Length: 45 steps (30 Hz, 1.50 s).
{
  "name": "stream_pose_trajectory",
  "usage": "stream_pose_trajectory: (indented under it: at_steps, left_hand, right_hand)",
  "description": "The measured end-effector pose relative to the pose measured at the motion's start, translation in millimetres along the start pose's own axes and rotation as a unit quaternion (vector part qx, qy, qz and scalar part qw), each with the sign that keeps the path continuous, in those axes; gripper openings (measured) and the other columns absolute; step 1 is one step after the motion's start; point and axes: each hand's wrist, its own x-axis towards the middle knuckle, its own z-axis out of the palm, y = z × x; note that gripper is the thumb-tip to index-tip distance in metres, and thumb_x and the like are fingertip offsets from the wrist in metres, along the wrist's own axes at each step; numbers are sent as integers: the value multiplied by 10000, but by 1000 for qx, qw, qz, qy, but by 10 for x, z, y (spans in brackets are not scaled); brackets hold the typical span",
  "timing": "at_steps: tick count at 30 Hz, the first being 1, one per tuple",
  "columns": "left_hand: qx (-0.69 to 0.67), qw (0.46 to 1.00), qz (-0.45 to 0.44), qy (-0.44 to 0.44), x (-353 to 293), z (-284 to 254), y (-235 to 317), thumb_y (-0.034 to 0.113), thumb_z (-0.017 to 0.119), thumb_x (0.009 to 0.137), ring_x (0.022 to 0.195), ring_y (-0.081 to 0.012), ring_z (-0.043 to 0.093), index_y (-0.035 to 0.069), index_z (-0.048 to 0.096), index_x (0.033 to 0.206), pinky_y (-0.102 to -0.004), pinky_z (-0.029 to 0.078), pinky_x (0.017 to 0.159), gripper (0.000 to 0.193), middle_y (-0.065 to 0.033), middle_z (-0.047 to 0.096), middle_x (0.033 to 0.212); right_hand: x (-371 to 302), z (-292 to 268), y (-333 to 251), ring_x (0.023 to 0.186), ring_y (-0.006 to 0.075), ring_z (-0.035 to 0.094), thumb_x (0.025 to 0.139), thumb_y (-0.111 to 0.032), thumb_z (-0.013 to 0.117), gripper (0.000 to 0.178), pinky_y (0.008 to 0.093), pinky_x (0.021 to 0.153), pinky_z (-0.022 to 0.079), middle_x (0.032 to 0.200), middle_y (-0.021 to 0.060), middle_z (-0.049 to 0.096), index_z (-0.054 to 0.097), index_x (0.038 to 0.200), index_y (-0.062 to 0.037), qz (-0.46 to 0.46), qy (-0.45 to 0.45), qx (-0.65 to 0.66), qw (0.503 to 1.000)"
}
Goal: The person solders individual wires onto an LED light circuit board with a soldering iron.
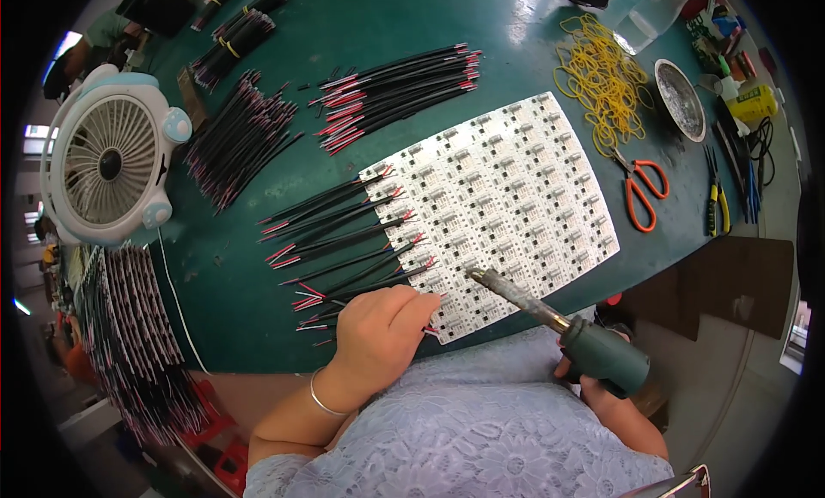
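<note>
A white panel of small circuit boards (498, 180), set with rows of components, lies on the green table. Black cables (335, 232) with red and white stripped ends reach its left edge, where several are joined in a column. My left hand (387, 330) is closed in a pinch at the panel's near left corner; red and white wire ends poke out by the fingertips, and most of that cable is hidden. My right hand (601, 395) grips the dark green handle of a soldering iron (528, 303), whose tip hangs over the panel's near part.
Behind lie cable bundles (400, 94) and a heap of cables (236, 146). A white fan (112, 163) stands left. At right are yellow rubber bands (601, 77), a metal bowl (680, 101), orange-handled scissors (643, 189), yellow-black pliers (717, 197) and a clear bottle (649, 21).
</note>
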Motion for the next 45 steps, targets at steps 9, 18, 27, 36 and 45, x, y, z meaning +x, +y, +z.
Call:
stream_pose_trajectory:
  at_steps: [9, 18, 27, 36, 45]
  left_hand:
    - [66, 998, 21, -3, 48, -44, 39, -22, 679, 633, 633, -218, 589, 70, 674, 945, -311, 470, 528, 325, -54, 593, 784]
    - [41, 999, 22, 2, 21, 45, 7, 13, 674, 635, 593, -204, 582, 66, 678, 938, -304, 466, 484, 307, -55, 589, 811]
    - [57, 998, 22, -3, 24, 35, -24, 17, 673, 611, 577, -195, 571, 71, 684, 933, -298, 460, 476, 327, -48, 575, 801]
    - [52, 998, 23, 5, 45, 34, -25, 9, 671, 633, 563, -184, 568, 70, 687, 913, -290, 456, 471, 287, -41, 577, 790]
    - [53, 998, 16, -4, 61, 19, -5, 0, 676, 618, 571, -193, 572, 75, 689, 912, -299, 459, 477, 303, -42, 578, 788]
  right_hand:
    - [113, 49, -197, 613, 167, 660, 849, -182, 609, 244, 283, 610, 522, 797, 90, 652, 622, 991, 16, -5, 5, -20, 1000]
    - [-39, 14, 5, 910, 242, 661, 787, -152, 673, 398, 311, 811, 518, 1013, 140, 660, 566, 1111, 52, 76, -25, 55, 995]
    - [112, 113, -11, 572, 174, 629, 889, -292, 560, 273, 288, 549, 484, 695, 58, 618, 608, 890, -22, -71, 14, -164, 984]
    - [168, 128, -136, 583, 189, 627, 872, -243, 577, 210, 299, 549, 486, 686, 53, 622, 628, 867, -39, -8, -14, -139, 990]
    - [81, 127, -164, 605, 183, 643, 873, -230, 576, 205, 303, 577, 503, 701, 50, 638, 628, 889, -33, 62, 31, -39, 997]
